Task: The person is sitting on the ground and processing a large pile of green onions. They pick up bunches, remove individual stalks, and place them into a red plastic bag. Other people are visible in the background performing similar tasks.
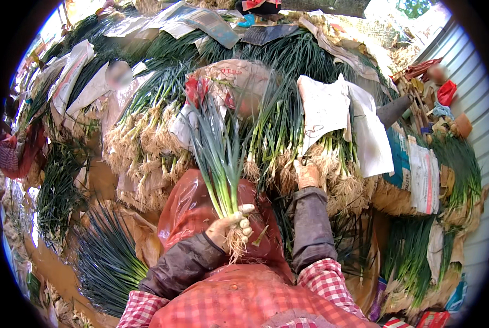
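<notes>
My left hand [220, 232] is closed around a bunch of spring onions [218, 183] just above my lap. Their green leaves point up and away, and the pale roots hang below my fist. Whitish coverings show on its fingertips. Farther forward and to the right, my right hand [308, 175] reaches to the root end of the spring onion pile [280, 131]. Its fingers are bent in at a pale stalk there, partly hidden among stalks and roots. Both forearms wear dark sleeve covers over red checked cloth.
White sacks [324, 106] and a tan sack [233, 79] lie over the pile. A loose heap of spring onions [110, 259] is at my left. More bundles [411, 257] stand at the right, near a corrugated metal wall [477, 98]. A person's red sleeve [23, 153] shows far left.
</notes>
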The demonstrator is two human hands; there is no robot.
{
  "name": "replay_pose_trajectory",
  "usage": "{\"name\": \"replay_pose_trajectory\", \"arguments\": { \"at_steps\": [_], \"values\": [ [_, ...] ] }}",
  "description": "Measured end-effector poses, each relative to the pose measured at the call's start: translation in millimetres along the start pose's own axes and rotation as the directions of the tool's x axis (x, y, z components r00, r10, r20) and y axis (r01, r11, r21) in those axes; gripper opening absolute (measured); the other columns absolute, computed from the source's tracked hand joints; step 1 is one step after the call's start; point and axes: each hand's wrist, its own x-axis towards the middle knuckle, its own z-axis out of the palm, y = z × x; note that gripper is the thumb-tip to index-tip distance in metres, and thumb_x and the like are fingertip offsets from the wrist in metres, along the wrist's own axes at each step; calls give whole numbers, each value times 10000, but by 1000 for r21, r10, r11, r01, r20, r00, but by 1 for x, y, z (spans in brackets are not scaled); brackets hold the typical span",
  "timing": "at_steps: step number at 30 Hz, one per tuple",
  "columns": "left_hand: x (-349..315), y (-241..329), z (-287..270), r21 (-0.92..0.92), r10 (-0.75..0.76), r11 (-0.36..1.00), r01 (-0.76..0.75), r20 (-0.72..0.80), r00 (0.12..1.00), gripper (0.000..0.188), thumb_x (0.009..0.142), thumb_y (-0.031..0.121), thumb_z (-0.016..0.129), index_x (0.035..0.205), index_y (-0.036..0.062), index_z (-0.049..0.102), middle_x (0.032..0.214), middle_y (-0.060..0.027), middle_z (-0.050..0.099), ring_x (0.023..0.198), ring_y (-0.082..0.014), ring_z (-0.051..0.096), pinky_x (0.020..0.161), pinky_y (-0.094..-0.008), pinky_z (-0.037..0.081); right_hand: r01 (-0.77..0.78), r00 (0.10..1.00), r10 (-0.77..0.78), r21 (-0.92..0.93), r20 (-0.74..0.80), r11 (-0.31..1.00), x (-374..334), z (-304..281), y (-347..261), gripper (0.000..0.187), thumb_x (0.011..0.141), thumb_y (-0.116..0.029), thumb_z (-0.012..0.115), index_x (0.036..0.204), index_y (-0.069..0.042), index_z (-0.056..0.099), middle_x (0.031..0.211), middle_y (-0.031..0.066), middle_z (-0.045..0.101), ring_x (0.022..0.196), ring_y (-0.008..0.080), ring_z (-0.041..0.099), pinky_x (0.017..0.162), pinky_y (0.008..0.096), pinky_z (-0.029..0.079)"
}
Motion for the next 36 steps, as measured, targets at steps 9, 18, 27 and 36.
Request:
{"name": "replay_pose_trajectory", "arguments": {
  "at_steps": [9, 18, 27, 36],
  "values": [
    [10, -3, -20, 252, 141, 960, -124, -50, 989, 324, 906, 146, 625, 1206, 45, 556, 1180, -158, 644, 1062, -231, 638, 943, -389, 518, 637, 707, -707, 416, 21, 649, -193, -50, -66, 276, 902, -328, 646, 1000, -81, 720, 859, 122, 720, 687, 232, 679, 607, 349, 548],
    [3, -20, -3, 276, 31, 961, 26, -199, 980, 249, 906, 172, 586, 1076, -10, 593, 954, -141, 681, 823, -241, 683, 763, -406, 583, -369, 777, -384, 855, 499, 364, -149, -35, -73, 227, 955, -224, 580, 957, -30, 698, 720, -11, 577, 535, 66, 462, 477, 235, 358],
    [1, -29, -14, -60, 54, 996, -61, -109, 993, 188, 920, 225, 559, 998, 54, 559, 792, -72, 612, 674, -219, 627, 704, -430, 568, -78, 834, -478, 917, 276, 392, -202, -74, -63, 259, 965, -226, 539, 919, 8, 643, 669, 5, 565, 505, 62, 470, 453, 204, 339],
    [2, -26, -14, 111, 84, 991, -71, -114, 990, 197, 905, 173, 588, 1039, 29, 591, 888, -86, 656, 760, -194, 650, 758, -364, 564, 308, 938, -301, -13, 171, 951, -209, -69, 30, 410, 816, -342, 732, 1084, -49, 631, 934, 123, 709, 858, 321, 665, 784, 390, 519]
  ]
}}
